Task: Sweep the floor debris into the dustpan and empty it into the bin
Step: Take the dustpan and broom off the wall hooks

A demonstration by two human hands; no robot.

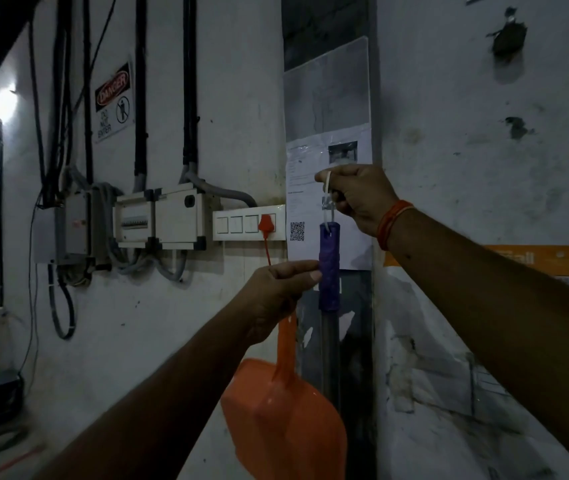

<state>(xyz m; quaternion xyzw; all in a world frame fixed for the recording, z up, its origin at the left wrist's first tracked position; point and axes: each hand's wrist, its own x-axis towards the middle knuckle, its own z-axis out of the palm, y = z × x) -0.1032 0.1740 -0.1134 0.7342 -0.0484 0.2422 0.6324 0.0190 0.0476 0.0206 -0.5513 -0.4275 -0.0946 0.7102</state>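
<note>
Fetching tools: right hand (359, 199) pinches the broom's white loop (328, 188) at the wall hook. Left hand (281, 289) grips the orange dustpan (283, 424) handle, steadying the purple broom handle (329, 268). Next, probably: lift loop clear.

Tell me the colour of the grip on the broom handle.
Purple, on the broom handle grip; seen in the head view.

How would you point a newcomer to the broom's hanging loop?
Start at the white switch panel on the wall. Right of it, a paper notice has a purple broom grip hanging before it. The loop is the thin white cord above that grip, pinched by the right hand.
</note>
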